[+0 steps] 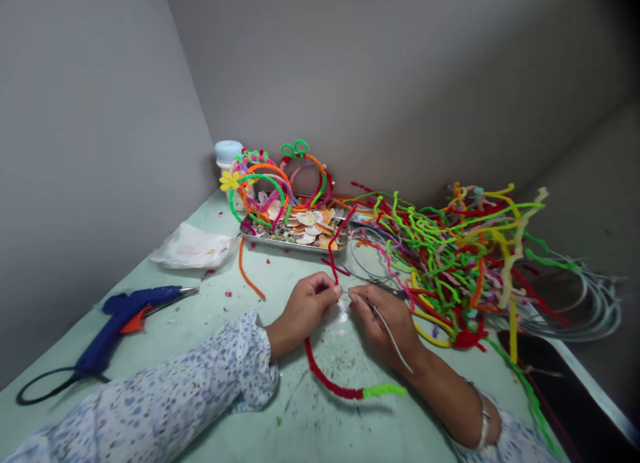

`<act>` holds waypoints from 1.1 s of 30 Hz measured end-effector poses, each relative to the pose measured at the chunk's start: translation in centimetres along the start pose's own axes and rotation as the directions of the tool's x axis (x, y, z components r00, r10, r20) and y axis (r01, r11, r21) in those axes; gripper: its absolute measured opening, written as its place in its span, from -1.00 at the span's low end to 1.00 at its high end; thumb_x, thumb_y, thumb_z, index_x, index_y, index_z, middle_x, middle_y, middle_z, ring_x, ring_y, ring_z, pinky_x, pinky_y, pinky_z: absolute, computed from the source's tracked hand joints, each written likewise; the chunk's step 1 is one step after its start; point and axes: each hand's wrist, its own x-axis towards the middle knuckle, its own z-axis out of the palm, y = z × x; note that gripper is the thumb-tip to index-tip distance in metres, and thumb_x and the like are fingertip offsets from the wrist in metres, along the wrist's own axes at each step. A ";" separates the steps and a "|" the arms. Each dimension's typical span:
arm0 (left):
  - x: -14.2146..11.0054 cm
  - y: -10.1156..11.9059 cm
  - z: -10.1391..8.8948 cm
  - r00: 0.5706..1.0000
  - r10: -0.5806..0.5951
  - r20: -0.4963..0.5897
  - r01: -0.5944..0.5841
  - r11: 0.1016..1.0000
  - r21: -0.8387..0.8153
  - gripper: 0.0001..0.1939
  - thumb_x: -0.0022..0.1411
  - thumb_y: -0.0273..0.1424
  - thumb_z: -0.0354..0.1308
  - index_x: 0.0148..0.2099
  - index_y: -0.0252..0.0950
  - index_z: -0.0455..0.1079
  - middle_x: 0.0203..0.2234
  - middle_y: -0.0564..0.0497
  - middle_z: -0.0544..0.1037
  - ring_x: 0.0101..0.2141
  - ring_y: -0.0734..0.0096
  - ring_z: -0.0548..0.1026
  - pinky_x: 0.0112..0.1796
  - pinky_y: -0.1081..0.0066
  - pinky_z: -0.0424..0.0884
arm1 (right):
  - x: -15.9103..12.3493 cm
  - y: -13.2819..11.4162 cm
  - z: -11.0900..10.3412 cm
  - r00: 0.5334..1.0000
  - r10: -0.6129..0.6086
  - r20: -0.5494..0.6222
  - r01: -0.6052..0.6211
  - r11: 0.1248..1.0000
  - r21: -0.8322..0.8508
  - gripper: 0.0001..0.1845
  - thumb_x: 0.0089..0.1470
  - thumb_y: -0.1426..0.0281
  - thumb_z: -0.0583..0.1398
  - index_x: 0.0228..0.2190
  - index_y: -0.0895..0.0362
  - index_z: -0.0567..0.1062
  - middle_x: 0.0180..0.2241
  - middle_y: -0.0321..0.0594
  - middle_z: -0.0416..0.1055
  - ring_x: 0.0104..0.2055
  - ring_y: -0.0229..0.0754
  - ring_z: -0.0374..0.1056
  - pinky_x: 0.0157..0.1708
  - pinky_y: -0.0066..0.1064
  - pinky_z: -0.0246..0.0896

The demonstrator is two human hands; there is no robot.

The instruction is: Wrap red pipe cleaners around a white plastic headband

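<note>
Near the middle of the table, my left hand point(313, 306) pinches a red pipe cleaner point(332, 249), whose upper end sticks up and away from me. Below that hand hangs a curved dark red length point(330, 381) ending in a bright green piece point(384, 390); my fingers hide how it joins the upper part. My right hand point(385, 316) is closed on a thin grey wire point(393, 337), which trails down over the back of the hand. The two hands are close together, with the wire's tip by the left fingertips.
A blue glue gun point(125, 323) lies at left beside a white plastic bag point(193, 246). Behind stands a metal tray point(300, 244) of shell pieces with colourful headbands point(263, 173) and a blue-lidded bottle point(229, 153). Piled pipe cleaners point(440, 249) and coiled wire point(595, 303) fill the right.
</note>
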 end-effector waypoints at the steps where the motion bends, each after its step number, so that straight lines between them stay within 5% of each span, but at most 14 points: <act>1: 0.0 0.0 0.0 1.000 -0.005 -0.002 0.005 1.000 -0.010 -0.78 0.11 -0.30 0.14 -0.47 -0.32 0.26 -0.69 0.16 0.25 -0.63 0.60 0.18 -0.56 0.52 0.07 | 0.0 0.0 0.0 1.000 -0.007 -0.001 0.007 1.000 0.000 -0.88 0.18 0.46 0.09 -0.26 0.12 0.44 -0.36 -0.21 0.49 -0.31 -0.22 0.42 -0.27 -0.43 0.28; 26: 0.1 0.6 0.2 0.999 -0.040 0.001 0.040 0.999 0.009 -0.73 0.15 -0.30 0.07 -0.53 -0.30 0.19 -0.71 0.17 0.21 -0.63 0.59 0.14 -0.54 0.49 0.06 | -0.2 0.2 0.1 0.996 -0.086 0.026 0.087 0.996 -0.021 -0.88 0.17 0.50 0.09 -0.26 0.13 0.42 -0.37 -0.20 0.47 -0.32 -0.21 0.40 -0.28 -0.40 0.27; 33: -0.2 0.4 0.1 0.999 0.027 0.019 -0.028 0.999 0.045 -0.69 0.24 -0.21 0.01 -0.46 -0.30 0.21 -0.68 0.16 0.22 -0.60 0.56 0.18 -0.52 0.50 0.11 | -0.1 0.4 0.1 1.000 0.003 -0.029 -0.004 1.000 -0.018 -0.89 0.18 0.46 0.10 -0.27 0.12 0.42 -0.36 -0.22 0.50 -0.31 -0.21 0.43 -0.25 -0.42 0.29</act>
